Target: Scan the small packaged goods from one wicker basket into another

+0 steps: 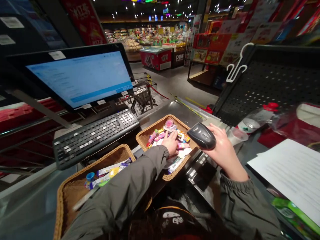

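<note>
My left hand [171, 143] reaches into a wicker basket [143, 137] of small colourful packets [160, 136]. Its fingers are stretched out and touch the packets; I see nothing gripped in them. A small pink round item [169, 124] lies beyond the fingertips. To the right of this basket, my right hand [222, 150] is closed around a black handheld barcode scanner [203, 136], whose head points left over the basket's edge. Under my left forearm, a second wicker basket [65, 191] holds several packets and a small blue cup-shaped item [90, 176].
A monitor [85, 78] and keyboard [97, 138] stand on the left. Printed paper sheets [290, 176], a plastic cup [238, 134] and a red-capped bottle [255, 121] lie or stand on the right. A perforated black panel [280, 80] with a white hook rises behind them.
</note>
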The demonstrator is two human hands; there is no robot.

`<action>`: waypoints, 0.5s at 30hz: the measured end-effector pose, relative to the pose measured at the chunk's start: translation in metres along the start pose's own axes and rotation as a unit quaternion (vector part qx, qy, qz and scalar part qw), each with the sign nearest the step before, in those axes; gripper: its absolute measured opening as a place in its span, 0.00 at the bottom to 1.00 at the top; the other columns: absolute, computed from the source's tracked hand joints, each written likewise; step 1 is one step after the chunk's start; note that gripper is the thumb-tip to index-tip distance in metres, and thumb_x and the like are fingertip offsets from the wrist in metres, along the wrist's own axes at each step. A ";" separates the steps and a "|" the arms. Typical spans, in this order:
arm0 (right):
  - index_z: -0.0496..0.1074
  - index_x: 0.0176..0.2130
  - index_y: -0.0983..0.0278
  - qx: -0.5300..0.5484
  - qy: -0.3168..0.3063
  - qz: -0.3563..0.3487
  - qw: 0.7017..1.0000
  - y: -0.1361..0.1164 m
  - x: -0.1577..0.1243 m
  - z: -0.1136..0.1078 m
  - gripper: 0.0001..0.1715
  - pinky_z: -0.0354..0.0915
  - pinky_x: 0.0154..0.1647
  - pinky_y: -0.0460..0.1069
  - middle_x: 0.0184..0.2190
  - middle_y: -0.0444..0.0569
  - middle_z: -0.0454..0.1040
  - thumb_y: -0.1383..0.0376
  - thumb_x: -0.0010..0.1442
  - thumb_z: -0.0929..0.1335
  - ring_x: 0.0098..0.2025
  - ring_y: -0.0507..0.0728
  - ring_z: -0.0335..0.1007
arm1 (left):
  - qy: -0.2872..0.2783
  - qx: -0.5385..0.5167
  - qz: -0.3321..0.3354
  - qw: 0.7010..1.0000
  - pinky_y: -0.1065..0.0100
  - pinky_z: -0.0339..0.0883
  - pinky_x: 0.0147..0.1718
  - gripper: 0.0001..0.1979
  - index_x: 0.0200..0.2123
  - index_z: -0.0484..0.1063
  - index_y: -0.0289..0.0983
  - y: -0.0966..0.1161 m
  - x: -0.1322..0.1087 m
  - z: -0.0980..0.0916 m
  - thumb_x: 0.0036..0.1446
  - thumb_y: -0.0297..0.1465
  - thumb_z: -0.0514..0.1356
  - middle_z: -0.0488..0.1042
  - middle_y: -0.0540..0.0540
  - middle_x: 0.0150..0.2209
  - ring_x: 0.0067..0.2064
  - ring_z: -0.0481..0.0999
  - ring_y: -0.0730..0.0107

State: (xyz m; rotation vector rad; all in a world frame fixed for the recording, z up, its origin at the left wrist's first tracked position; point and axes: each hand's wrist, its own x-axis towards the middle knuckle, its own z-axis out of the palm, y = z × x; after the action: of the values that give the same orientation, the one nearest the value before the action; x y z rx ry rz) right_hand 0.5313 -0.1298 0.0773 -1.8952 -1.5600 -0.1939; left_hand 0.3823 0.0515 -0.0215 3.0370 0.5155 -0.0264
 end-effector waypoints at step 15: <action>0.72 0.47 0.61 0.012 0.005 0.028 1.000 0.025 0.002 0.002 0.19 0.51 0.64 0.76 0.53 0.59 0.74 0.57 0.56 0.70 0.64 0.75 0.63 | 0.021 -0.016 -0.031 0.999 0.35 0.40 0.66 0.13 0.36 0.81 0.36 -0.012 0.029 0.010 0.50 0.38 0.67 0.59 0.34 0.68 0.69 0.54 0.39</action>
State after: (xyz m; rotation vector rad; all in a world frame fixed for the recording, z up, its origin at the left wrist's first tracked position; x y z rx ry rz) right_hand 0.5540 -0.1289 0.0672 -1.9151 -1.4946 -0.1587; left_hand 0.4055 0.0715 -0.0329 2.9949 0.6056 0.0440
